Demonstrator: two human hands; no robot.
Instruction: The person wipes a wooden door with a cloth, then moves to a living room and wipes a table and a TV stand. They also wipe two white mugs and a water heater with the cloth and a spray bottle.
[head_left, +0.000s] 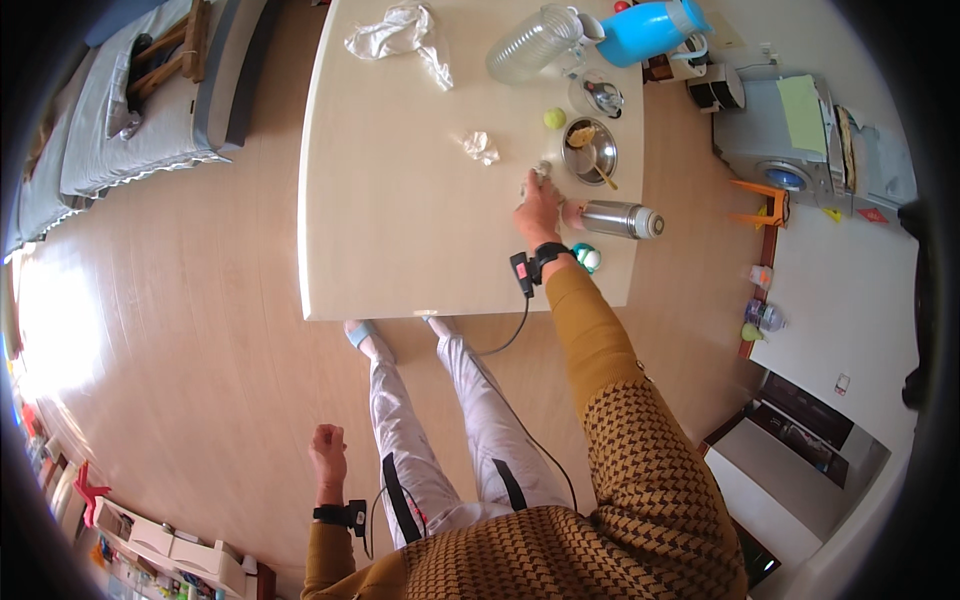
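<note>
Right hand (538,210) presses a crumpled cloth (540,173) on the tabletop (400,200), beside a steel flask (620,219) lying down; wiping seems underway. Left hand (327,447) hangs fisted, empty.

A green rectangular sheet (803,112) lay on top of the grey machine (770,140) at the right. On the white counter (850,290) below it sat a small red label (872,214) near the upper edge and a small white tag (842,384) lower down. No screens showed.
</note>
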